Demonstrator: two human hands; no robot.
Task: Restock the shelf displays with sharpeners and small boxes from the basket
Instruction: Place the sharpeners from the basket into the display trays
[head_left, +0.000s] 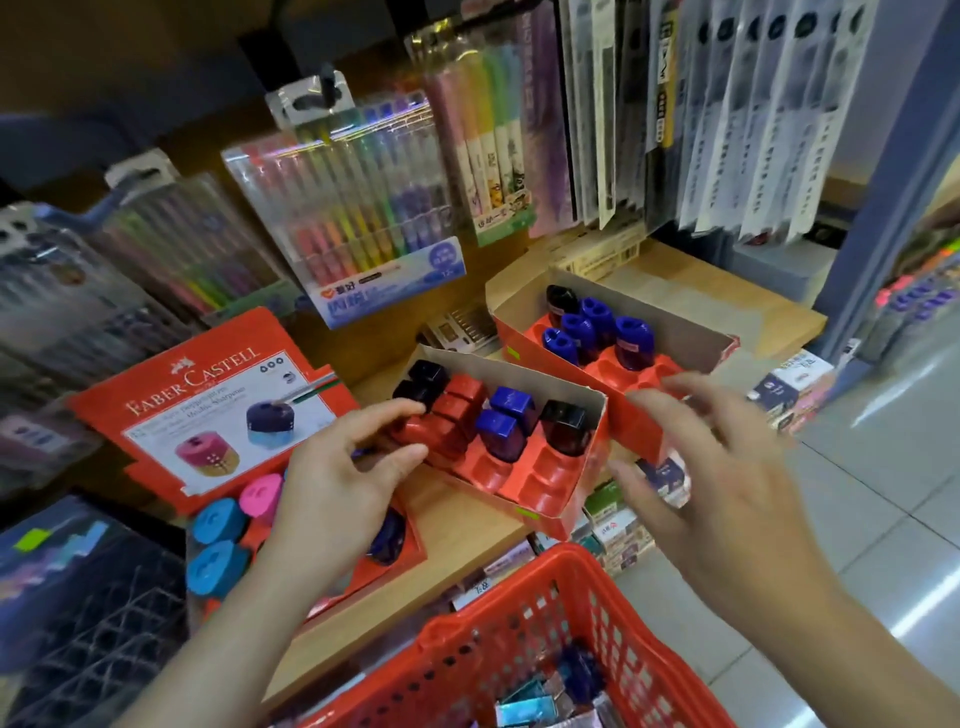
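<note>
The left hand (337, 483) reached into the sharpener tray (550, 480) at frame centre, index finger and thumb curved either side of the red sharpeners (457, 410); I couldn't tell if they gripped one. The right hand (727, 499) hovered to the right of the tray, blurred, fingers spread and empty. The red basket (519, 623) sat at bottom centre.

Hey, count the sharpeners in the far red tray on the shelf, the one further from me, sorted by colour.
In the far tray:
blue sharpeners: 4
black sharpener: 1
Total: 5
</note>
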